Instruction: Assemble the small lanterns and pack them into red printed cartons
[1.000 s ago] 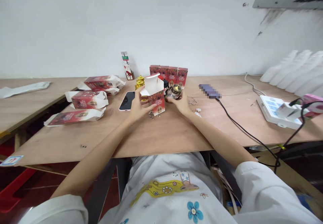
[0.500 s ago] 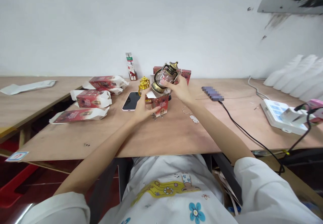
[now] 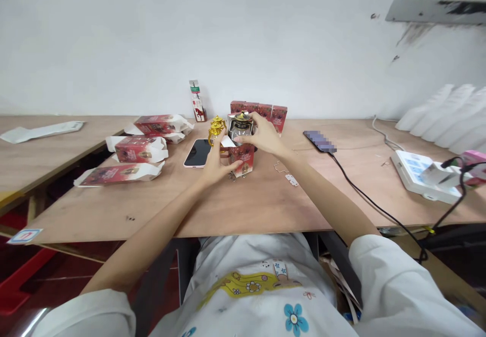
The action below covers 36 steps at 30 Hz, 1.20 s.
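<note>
A small bronze-coloured lantern [image 3: 242, 124] stands upright at the open top of a red printed box [image 3: 243, 158], its lower part hidden inside. My right hand [image 3: 265, 133] pinches the lantern from the right, thumb in front and fingers near its top. Around the left side of the box, my left hand [image 3: 217, 162] steadies it, thumb across the front. Just behind my left hand is a gold lantern [image 3: 216, 126]. Small metal bits [image 3: 232, 176] lie at the foot of the box.
Several flattened-open red boxes [image 3: 140, 148] lie to the left. A phone [image 3: 196, 153] rests beside my left hand; another phone [image 3: 320, 141] on a cable lies right. Closed red boxes [image 3: 279, 116] stand behind. A power strip [image 3: 425, 175] sits far right.
My right hand has brought the lantern from a tilted position above the box down upright into its opening. My left hand has stayed on the box.
</note>
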{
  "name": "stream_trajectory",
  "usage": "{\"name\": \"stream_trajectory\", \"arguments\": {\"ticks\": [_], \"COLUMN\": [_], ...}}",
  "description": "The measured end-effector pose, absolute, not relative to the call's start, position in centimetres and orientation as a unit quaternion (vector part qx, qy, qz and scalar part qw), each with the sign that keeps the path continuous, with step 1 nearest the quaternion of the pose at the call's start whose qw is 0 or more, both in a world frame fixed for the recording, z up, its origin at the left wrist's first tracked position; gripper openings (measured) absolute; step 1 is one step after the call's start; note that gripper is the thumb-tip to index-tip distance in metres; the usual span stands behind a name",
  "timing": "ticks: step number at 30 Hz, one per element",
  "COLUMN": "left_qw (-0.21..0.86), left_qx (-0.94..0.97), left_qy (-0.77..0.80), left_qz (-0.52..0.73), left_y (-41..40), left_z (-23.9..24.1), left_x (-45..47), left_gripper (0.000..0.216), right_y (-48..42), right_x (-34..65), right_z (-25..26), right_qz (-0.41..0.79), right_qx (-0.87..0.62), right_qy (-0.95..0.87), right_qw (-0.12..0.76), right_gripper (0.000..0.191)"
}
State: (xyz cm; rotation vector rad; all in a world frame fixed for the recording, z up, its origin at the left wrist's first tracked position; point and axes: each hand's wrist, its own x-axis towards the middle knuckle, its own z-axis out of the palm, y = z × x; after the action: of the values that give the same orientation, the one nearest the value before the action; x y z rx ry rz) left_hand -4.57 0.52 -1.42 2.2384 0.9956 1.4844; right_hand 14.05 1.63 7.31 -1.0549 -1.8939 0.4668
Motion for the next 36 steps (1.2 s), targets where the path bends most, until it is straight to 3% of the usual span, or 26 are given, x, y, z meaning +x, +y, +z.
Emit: {"name": "stream_trajectory", "arguments": {"ticks": [3, 8, 11, 16, 21, 26, 31, 36], "left_qw": [0.132, 0.132, 0.137, 0.161, 0.175, 0.198, 0.193, 0.164], "left_qx": [0.775, 0.769, 0.765, 0.76, 0.757, 0.75, 0.757, 0.747], "left_qy": [0.347, 0.357, 0.367, 0.37, 0.372, 0.383, 0.387, 0.386], "left_qz": [0.51, 0.513, 0.51, 0.509, 0.507, 0.502, 0.49, 0.516], "left_y": [0.6, 0.5, 0.5, 0.4, 0.2, -0.3, -0.6, -0.1], "left_z": [-1.4, -1.4, -1.4, -1.4, -1.2, -0.9, -0.8, -1.3], "left_x": [-4.6, -4.4, -4.3, -4.2, -4.2, -4.1, -3.9, -4.1], "left_gripper": [0.103, 0.107, 0.111, 0.113, 0.113, 0.114, 0.117, 0.12], "right_y": [1.9, 1.7, 1.4, 1.5, 1.0, 0.7, 1.6, 2.1], "right_x": [13.7, 13.7, 13.7, 13.6, 13.5, 13.0, 12.8, 13.4], "right_z": [6.5, 5.9, 6.2, 7.0, 8.0, 9.3, 9.8, 9.3], "right_qz": [0.195, 0.199, 0.179, 0.146, 0.125, 0.066, 0.018, 0.094], "right_qx": [-0.427, -0.416, -0.391, -0.423, -0.438, -0.473, -0.47, -0.391], "right_qy": [-0.754, -0.743, -0.761, -0.777, -0.791, -0.818, -0.849, -0.859], "right_qw": [0.46, 0.485, 0.485, 0.443, 0.408, 0.32, 0.243, 0.316], "right_gripper": [0.058, 0.076, 0.071, 0.059, 0.059, 0.059, 0.051, 0.024]}}
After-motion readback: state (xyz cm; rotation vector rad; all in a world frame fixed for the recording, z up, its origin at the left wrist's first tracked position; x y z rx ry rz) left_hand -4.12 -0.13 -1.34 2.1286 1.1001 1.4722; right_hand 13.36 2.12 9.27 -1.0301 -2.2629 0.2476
